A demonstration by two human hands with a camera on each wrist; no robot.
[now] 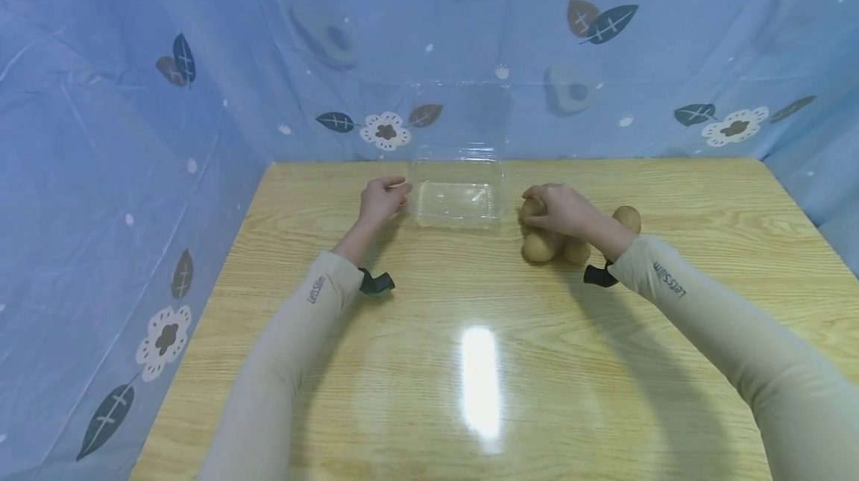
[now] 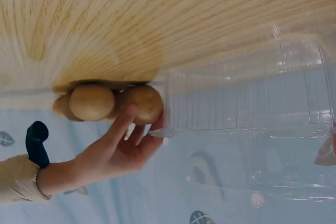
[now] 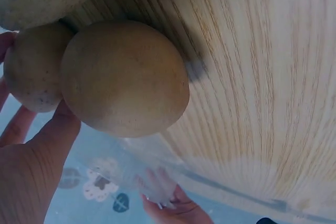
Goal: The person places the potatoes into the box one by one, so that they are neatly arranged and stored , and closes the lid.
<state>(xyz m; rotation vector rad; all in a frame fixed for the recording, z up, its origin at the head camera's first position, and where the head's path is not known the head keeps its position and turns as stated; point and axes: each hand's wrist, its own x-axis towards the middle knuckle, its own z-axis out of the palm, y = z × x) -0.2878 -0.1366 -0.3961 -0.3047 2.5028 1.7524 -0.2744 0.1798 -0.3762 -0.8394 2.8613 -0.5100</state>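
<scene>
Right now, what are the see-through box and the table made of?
The box looks like thin clear plastic: glossy, ribbed, and the table shows through it. The table looks like pale wood or wood-look laminate: grain lines under a shiny finish that mirrors a light.
</scene>
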